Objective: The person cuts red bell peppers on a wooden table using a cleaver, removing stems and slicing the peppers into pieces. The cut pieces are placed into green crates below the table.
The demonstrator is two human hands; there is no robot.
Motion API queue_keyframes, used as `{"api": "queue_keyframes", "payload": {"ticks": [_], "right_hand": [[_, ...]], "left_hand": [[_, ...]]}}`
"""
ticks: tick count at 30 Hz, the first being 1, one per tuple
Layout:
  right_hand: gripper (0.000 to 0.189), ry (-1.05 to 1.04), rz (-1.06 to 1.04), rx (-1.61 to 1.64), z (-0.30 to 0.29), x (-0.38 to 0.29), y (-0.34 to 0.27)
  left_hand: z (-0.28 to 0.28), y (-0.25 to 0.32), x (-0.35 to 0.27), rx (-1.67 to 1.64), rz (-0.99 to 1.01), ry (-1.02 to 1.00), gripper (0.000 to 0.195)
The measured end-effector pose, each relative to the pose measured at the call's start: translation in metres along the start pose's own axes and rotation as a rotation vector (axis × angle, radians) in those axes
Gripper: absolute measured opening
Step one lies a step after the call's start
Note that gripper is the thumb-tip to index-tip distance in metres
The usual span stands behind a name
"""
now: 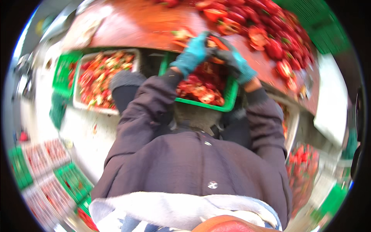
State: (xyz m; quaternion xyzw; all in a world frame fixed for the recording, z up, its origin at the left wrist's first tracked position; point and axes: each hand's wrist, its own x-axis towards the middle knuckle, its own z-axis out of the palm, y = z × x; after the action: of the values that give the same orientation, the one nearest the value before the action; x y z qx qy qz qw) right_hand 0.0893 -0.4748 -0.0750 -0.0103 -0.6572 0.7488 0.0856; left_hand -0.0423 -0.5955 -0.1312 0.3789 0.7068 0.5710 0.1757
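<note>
My left hand (193,53) and my right hand (236,61), in teal knit gloves with dark palms, meet at the table's near edge. Between them they hold a cut red bell pepper (218,43), partly hidden by the fingers and blurred. Just below is a green plastic crate (231,100) with opened red pepper pieces (203,92) in it. A cut pepper with pale insides (183,34) lies on the reddish table (127,32), beside my left fingertips.
A heap of red peppers (272,32) covers the table's right side, below a green crate (321,29). At left, a white crate (76,95) holds pepper scraps. Stacked crates (74,182) stand at lower left. A filled mesh bag (303,174) is at lower right.
</note>
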Motion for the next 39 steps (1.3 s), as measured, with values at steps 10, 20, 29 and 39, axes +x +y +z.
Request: {"api": "queue_keyframes", "payload": {"ticks": [10,20,29,39], "right_hand": [[0.055,-0.098,0.155,-0.328,-0.02,-0.007,0.018],[0.064,-0.359,0.259,-1.245,0.004,-0.01,0.028],[0.066,0.063,0.197,-1.03,0.005,0.026,0.05],[0.051,0.384,0.191,-0.322,0.006,0.038,0.039]], "left_hand": [[-0.134,0.056,-0.056,-0.988,-0.06,0.22,0.033],[-0.301,-0.02,-0.096,1.104,-0.337,0.606,0.063],[-0.063,-0.059,0.045,0.677,-0.263,0.301,0.084],[-0.017,-0.018,0.01,0.248,-0.044,0.247,0.059]]}}
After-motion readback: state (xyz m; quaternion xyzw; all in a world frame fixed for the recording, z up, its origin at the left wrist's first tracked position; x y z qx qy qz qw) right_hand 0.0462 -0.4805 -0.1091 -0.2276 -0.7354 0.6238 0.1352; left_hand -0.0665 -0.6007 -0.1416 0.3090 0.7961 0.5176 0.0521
